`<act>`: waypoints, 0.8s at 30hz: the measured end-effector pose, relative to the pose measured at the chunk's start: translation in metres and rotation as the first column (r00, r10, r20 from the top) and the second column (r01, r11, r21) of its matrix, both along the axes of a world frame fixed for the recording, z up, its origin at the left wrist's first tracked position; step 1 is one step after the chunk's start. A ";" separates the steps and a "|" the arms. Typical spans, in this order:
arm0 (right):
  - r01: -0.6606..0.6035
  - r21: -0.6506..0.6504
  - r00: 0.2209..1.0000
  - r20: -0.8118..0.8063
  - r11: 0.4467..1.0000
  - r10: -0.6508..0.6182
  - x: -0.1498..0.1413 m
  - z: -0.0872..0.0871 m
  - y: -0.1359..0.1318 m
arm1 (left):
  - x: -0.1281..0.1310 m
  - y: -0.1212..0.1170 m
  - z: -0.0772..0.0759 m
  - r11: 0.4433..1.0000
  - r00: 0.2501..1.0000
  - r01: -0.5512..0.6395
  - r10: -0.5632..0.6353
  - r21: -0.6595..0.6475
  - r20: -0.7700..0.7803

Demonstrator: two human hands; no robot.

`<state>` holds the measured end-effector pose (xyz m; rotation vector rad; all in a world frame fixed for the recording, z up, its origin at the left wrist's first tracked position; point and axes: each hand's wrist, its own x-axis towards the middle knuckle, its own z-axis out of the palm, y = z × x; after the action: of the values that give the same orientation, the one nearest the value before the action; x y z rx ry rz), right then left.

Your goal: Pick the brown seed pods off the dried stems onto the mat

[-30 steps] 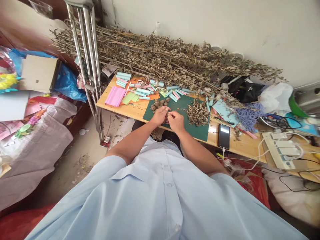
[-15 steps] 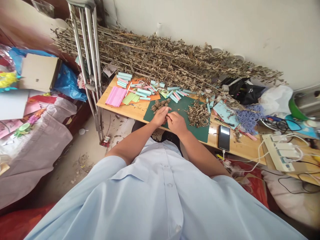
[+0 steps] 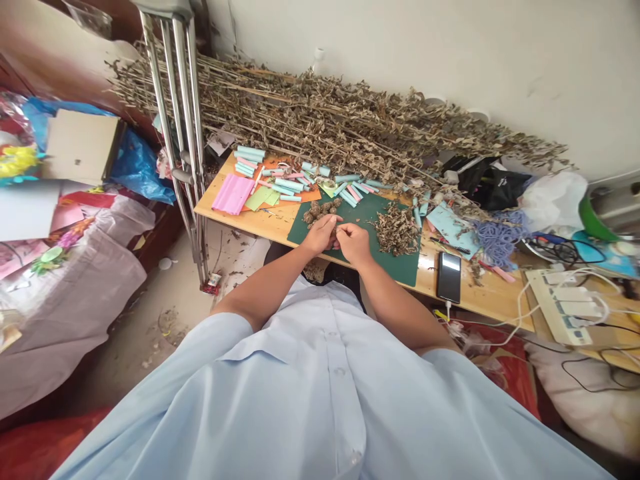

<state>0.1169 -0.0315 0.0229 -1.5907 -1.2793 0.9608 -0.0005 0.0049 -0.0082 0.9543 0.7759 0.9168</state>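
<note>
My left hand [image 3: 323,237] and my right hand [image 3: 354,243] meet over the front edge of a green cutting mat [image 3: 403,268]. Both are closed, fingers curled in toward each other; whatever lies between them is hidden. Just beyond my left hand sits a cluster of brown balls of rolled dried leaf [image 3: 320,210]. To the right of my right hand lies a loose heap of dried leaves [image 3: 396,229] on the mat. Small paper rolls [image 3: 287,184], blue and pink, are scattered behind the mat.
Long dried leafy stalks [image 3: 320,113] lie along the wall behind the table [image 3: 225,208]. Metal crutches [image 3: 183,120] stand at the left corner. A plugged-in phone [image 3: 449,277], blue-purple cord [image 3: 500,233] and a power strip [image 3: 557,307] with trailing cables are on the right.
My right hand has shifted slightly, its fingers now a little apart from the left thumb and pinched nearer the left fingers. The piles on the mat look the same.
</note>
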 end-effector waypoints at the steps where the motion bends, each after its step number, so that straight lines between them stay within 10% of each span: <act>1: 0.030 -0.043 0.994 -0.099 0.999 -0.034 -0.001 -0.002 0.001 | -0.001 0.000 0.000 1.000 1.000 0.006 -0.006 -0.004 0.005; 5: 0.080 -0.097 0.968 -0.229 0.992 -0.100 -0.004 -0.005 0.001 | -0.002 -0.001 0.004 0.999 1.000 0.003 -0.003 -0.035 0.011; 8: 0.004 0.068 0.996 0.084 0.998 -0.010 0.000 -0.001 -0.002 | -0.002 -0.002 0.006 0.998 1.000 0.000 0.001 -0.061 0.018; 13: -0.307 0.285 0.787 0.612 0.908 0.074 0.010 0.006 -0.008 | -0.002 -0.002 0.008 0.997 1.000 0.006 -0.004 -0.078 0.025; 24: -0.332 0.218 0.712 0.696 0.918 0.092 0.010 0.007 -0.006 | -0.002 -0.002 0.008 1.000 1.000 0.014 -0.014 -0.014 -0.005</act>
<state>0.1265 -0.0371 0.0299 -1.5881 -2.0500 0.2301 -0.0027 0.0024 0.0001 0.9484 0.7780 0.8960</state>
